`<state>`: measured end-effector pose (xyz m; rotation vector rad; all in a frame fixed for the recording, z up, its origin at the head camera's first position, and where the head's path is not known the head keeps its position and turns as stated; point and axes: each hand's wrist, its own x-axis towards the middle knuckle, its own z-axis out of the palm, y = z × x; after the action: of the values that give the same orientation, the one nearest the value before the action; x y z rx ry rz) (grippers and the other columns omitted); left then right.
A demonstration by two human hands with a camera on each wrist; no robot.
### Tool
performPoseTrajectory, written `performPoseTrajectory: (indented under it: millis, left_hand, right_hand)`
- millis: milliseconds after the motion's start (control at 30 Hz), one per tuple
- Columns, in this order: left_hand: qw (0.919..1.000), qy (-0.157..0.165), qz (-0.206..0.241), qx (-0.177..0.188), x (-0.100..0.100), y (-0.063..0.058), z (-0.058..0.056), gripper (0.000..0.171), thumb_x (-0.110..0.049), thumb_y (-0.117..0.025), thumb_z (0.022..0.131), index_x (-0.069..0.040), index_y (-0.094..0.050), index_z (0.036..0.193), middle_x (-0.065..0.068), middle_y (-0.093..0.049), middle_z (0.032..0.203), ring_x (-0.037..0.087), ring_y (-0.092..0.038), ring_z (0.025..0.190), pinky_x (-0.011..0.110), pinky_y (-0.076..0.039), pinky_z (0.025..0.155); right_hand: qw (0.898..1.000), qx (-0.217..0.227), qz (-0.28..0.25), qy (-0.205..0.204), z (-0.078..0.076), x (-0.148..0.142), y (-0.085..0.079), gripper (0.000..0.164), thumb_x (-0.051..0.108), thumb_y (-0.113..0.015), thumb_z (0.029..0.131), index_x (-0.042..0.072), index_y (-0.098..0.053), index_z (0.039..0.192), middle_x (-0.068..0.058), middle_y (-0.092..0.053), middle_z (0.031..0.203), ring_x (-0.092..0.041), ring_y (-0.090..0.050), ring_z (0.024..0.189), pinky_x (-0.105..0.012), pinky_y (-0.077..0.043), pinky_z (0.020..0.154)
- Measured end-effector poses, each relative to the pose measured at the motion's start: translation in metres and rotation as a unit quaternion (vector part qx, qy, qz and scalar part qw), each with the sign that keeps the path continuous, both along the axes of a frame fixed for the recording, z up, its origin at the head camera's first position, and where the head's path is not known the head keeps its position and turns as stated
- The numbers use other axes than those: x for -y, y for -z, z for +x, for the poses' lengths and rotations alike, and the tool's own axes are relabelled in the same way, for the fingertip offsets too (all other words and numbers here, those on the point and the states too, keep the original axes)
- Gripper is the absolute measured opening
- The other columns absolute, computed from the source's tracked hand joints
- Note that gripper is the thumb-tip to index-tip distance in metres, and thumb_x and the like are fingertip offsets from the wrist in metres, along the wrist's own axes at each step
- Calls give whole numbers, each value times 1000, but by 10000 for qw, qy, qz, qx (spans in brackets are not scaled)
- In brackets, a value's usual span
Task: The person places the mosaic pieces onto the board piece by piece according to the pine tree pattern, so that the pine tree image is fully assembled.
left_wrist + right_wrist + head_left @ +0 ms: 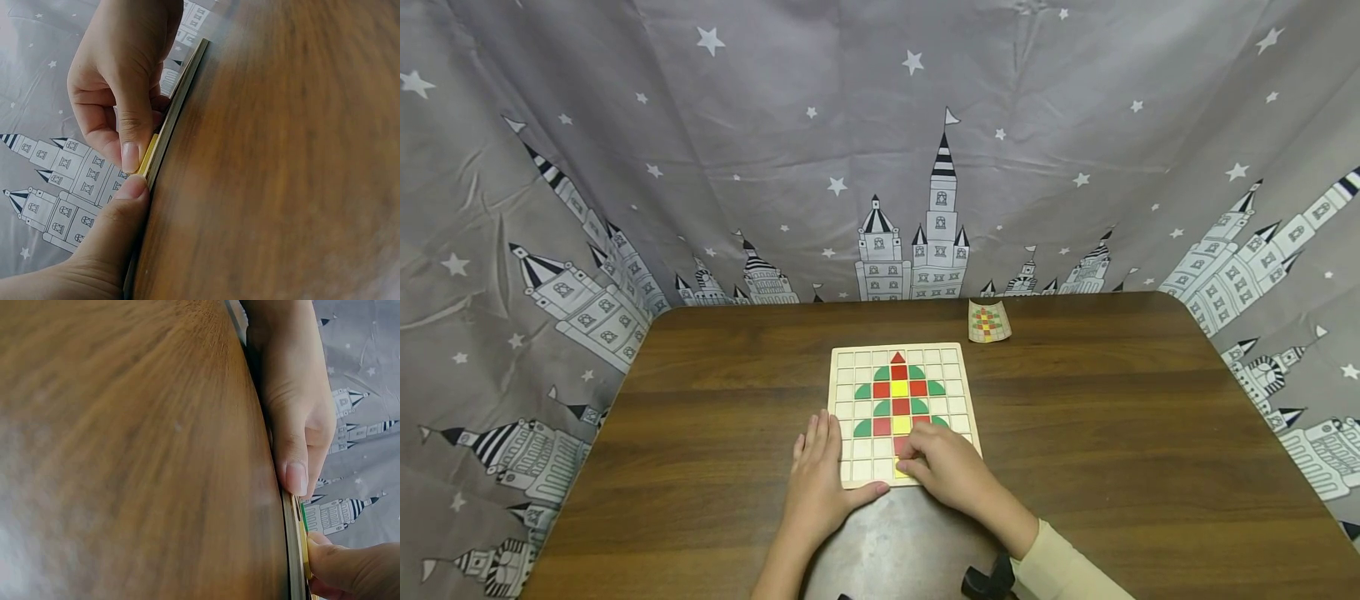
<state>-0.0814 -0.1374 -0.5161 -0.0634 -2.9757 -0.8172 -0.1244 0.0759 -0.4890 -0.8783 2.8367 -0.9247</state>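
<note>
A square wooden grid board [957,406] lies on the table, with red, green and yellow tiles forming a tree shape. At the bottom of the tree's column is a yellow square tile [900,472], which my right hand [951,468] pinches between thumb and fingers. In the left wrist view the yellow tile [150,156] is tilted up slightly against the board. My left hand [818,492] rests at the board's near left corner, fingers straight along the left side and thumb on the front edge. The right hand covers part of the board's lower right cells.
A small curled pattern card [988,322] showing a similar tree lies near the table's back edge. The brown wooden table [1112,433] extends on both sides of the board. Behind it hangs a grey curtain [850,125] with castles and stars.
</note>
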Motion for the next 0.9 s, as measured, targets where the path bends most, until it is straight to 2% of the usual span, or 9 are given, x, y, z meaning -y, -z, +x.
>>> performPoseTrajectory:
  millis: [200, 467, 900]
  left_hand:
    - [10000, 12, -11, -29, 0, 0, 0, 128, -73, -77, 64, 6, -29, 153, 23, -22, 162, 39, -18, 153, 58, -19, 122]
    - [10000, 3, -26, -18, 0, 0, 0, 128, -73, -77, 64, 6, -29, 153, 23, -22, 163, 39, -18, 153, 58, -19, 122]
    - [10000, -23, -24, -16, -1, 0, 1, 128, -73, -78, 64, 5, -29, 153, 22, -22, 163, 38, -18, 153, 58, -19, 122]
  right_hand:
    - [9999, -141, 2, -90, 0, 0, 1, 15, 27, -75, 88, 23, -67, 76, 16, -58, 78, -2, -53, 74, -22, -48, 67]
    - [9980, -515, 301, -200, 2, 0, -1, 12, 27, -75, 87, 22, -71, 77, 15, -60, 79, -3, -55, 75, -22, -49, 67]
    - [9942, -1047, 249, -36, 10, -3, -2, 9, 21, -73, 83, 24, -70, 76, 17, -56, 74, -2, -51, 71, -18, -45, 62]
